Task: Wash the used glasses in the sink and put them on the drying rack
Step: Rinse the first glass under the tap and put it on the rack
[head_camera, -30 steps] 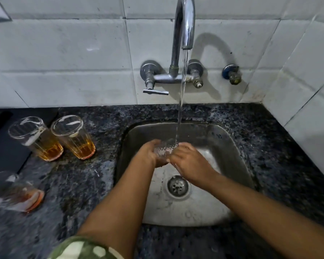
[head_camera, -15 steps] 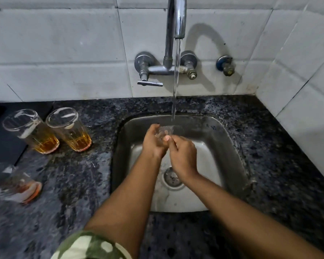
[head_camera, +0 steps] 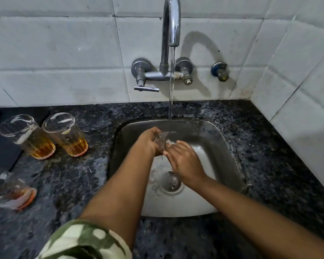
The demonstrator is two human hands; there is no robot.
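The glass being washed (head_camera: 164,141) sits over the sink (head_camera: 226,146), just under the thin stream of water (head_camera: 171,90) from the tap (head_camera: 171,21), and it is tilted, its long axis leaning from the left palm up and toward the stream, with its open end seemingly turned rightward; motion blur leaves the exact tilt unclear. The left hand (head_camera: 148,143) supplies the grip: its fingers curl round the glass from the left side and hold it. The right hand (head_camera: 183,159) comes in from the right and below, its fingers (head_camera: 171,149) touching the glass near the mouth; whether they wrap it or merely rub it cannot be told, though they look fairly straight. So the glass lies between the two hands, held by the left, which is the nearer one to carry it once rinsing seems done. No drying rack shows anywhere in view, so which way the glass must travel cannot be told. Out on the dark granite desk (head_camera: 82,174), left of the sink, two upright glasses (head_camera: 64,135) with amber liquid stand side by side, well apart from the hands, and a third glass (head_camera: 13,191) near the left edge appears blurred. These seem to be waiting their turn.
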